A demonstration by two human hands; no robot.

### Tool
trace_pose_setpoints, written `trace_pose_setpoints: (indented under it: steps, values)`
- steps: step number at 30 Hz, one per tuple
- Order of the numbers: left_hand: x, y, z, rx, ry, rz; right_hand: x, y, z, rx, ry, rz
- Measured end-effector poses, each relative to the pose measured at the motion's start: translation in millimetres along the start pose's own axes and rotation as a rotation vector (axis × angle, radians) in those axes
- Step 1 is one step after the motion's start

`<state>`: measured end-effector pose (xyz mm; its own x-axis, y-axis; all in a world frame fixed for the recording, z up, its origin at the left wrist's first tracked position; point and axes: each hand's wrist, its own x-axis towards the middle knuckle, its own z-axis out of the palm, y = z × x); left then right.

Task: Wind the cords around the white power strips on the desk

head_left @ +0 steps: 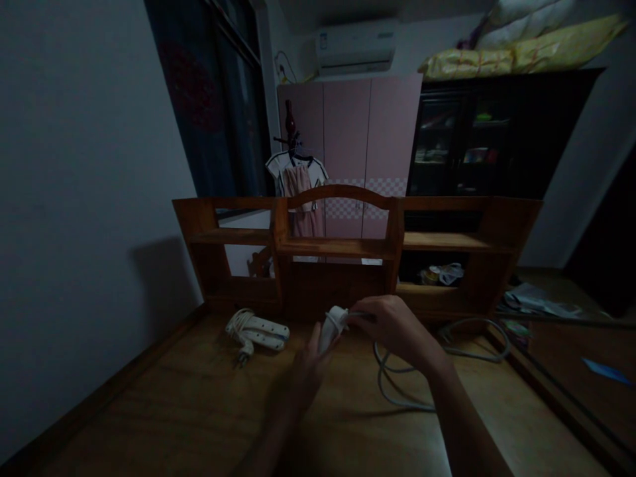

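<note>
While both forearms reach forward over the wooden desk (189, 411), the right hand (392, 324) arches knuckles-up, fingers curled shut over the upper end of a white block (332, 326). The left hand (308, 368), blurred, presses against its lower side; whether it clasps cannot be told. Held just above the desk before the shelf unit (342, 248), the block stands steeply on its long axis, top leaning away. Its cable (397, 387) loops rightward.

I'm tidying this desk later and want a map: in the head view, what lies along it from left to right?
White power strip with coiled cord → white device → right hand gripping it → grey cable loop → loose papers.
</note>
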<state>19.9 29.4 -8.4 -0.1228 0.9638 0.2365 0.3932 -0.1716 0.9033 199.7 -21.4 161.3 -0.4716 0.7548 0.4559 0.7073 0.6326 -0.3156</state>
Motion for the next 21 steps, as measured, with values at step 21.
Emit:
trace_pose_setpoints:
  steps: [21]
  values:
    - [-40,32,10.5,-0.212,-0.047,0.131,25,109,73,0.477,-0.155,0.139]
